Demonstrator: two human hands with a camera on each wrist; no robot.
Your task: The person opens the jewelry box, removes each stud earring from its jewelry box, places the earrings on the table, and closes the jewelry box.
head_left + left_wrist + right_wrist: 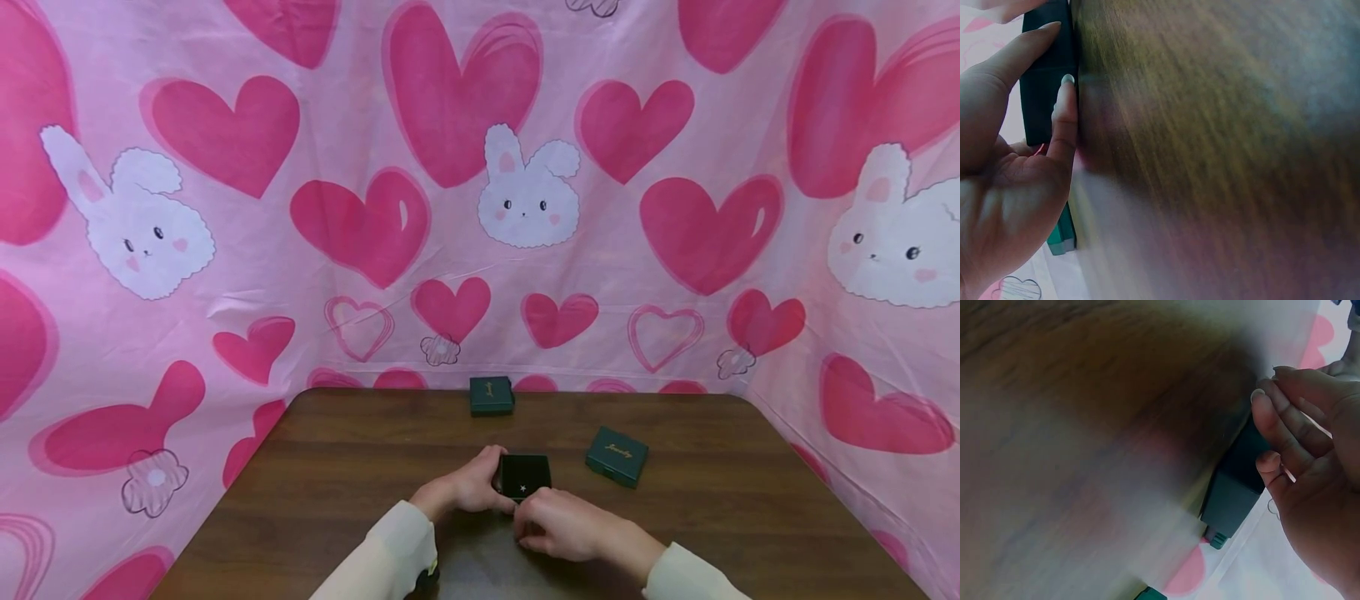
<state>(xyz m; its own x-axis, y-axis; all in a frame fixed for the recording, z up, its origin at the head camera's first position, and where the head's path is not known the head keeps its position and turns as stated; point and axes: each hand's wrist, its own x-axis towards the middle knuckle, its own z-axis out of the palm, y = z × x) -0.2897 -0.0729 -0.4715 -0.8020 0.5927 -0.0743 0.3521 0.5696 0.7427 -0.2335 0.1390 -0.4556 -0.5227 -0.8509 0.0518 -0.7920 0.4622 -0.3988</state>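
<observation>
Grip of the right hand is bending inward at the side of the dark box nearest the viewer; the fingertips are bunching close together, and whether they are pinching anything I cannot tell. Beside it, the grip of the left hand is grasping that box by its left side, with the thumb lying along the near face. The box is sitting about midway between the left and right edges of the brown worktop, well short of its far edge. On its black upper part a small pale star is showing, close to the right fingers.

For work this fine, the left grip would do best by bracing the box evenly, without squeezing, while the right is using fingertips alone and approaching low, so that the knuckles are not covering the star. Rushing would be risking a tug on so small a piece.

Farther off, a green box with gold lettering is lying askew toward the worktop's right edge. Farthest, a second green box is resting by the far edge, slightly left of its middle, before a pink heart-patterned cloth.
</observation>
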